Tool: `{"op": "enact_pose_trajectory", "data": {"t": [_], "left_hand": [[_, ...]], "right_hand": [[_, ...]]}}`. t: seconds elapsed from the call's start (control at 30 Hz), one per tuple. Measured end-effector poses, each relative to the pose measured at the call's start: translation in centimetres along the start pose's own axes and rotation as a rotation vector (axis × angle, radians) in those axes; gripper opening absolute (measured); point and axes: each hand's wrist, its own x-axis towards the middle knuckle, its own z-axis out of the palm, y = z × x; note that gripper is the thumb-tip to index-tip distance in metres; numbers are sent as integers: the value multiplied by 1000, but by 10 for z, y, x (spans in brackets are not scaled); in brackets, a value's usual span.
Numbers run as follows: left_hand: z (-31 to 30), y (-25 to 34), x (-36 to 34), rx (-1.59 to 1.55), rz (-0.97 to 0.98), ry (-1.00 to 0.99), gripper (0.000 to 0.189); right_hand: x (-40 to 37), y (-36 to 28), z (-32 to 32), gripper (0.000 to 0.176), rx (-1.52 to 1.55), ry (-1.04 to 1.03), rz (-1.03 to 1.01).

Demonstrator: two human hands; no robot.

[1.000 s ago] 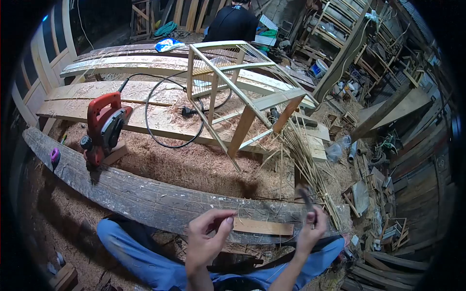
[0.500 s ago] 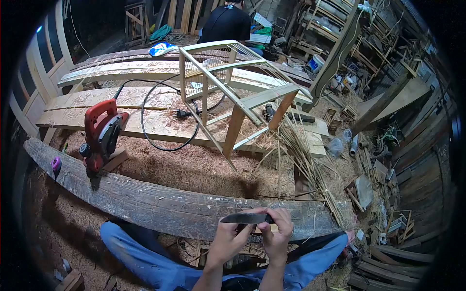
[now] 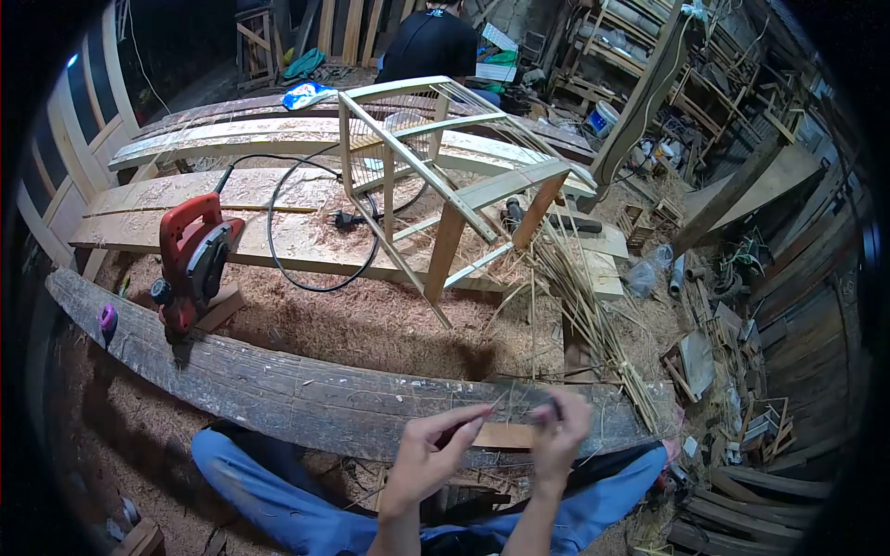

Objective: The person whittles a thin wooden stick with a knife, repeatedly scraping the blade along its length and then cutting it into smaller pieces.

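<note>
My left hand (image 3: 434, 454) is closed in a pinch, its fingertips together on what looks like a thin strip (image 3: 498, 404), mostly too fine to make out. Beside it, my right hand (image 3: 562, 428) is smeared by motion and closed around a knife. The dark knife blade (image 3: 515, 398) points left, blurred, just beyond the left fingertips. Below the hands a pale wood piece (image 3: 505, 435) lies at the near edge of the weathered plank (image 3: 306, 403).
A red power planer (image 3: 193, 264) and a purple ring-shaped item (image 3: 108, 319) sit on the left. Beyond the plank stands a slatted wooden frame (image 3: 454, 199), with thin sticks (image 3: 589, 310) at its right. A person in black (image 3: 431, 46) sits at the back.
My right hand has swung right and slightly up with the knife, away from my left hand. The pale wood piece between the hands has come into view.
</note>
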Motion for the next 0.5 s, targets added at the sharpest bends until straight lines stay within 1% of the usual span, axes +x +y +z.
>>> {"op": "enact_pose_trajectory", "data": {"t": [0.03, 0.07, 0.13, 0.17, 0.2, 0.27, 0.3, 0.33, 0.37, 0.4, 0.43, 0.47, 0.5], "left_hand": [[-4, 4, -2, 31, 145, -2, 23], [-9, 7, -5, 28, 146, 0, 23], [-16, 11, -12, -80, 92, 22, 26], [-13, 13, -10, -65, 107, 43, 28], [-10, 11, -8, -69, 105, 41, 28], [-5, 4, 0, -14, 179, 49, 29], [-2, 3, 1, -10, 179, 48, 29], [0, 3, 1, -4, 208, 23, 29], [0, 2, 1, 3, 238, 1, 30], [-1, 1, 1, 8, 238, 5, 30], [-2, 0, 1, 51, 226, -8, 31], [-2, -2, 2, 92, 214, -24, 32], [-2, -6, 3, 90, 217, -27, 32]], "right_hand": [[1, 15, -4, 56, -17, 145, 149], [1, 27, -10, 58, -34, 290, 298], [3, 30, -28, 60, -68, 337, 319], [-2, 32, -28, 60, -24, 360, 312], [-3, 28, -29, 60, -29, 360, 312], [-4, 11, -27, 61, 41, 193, 278], [-3, 5, -22, 61, 106, 165, 239], [-3, -2, -18, 61, 111, 164, 243], [-3, -9, -13, 61, 151, 122, 201], [-2, -17, -10, 60, 191, 81, 156], [1, -25, -11, 58, 165, 45, 108], [4, -34, -9, 58, 164, 47, 107], [7, -43, -7, 57, 190, 8, 63]]}}
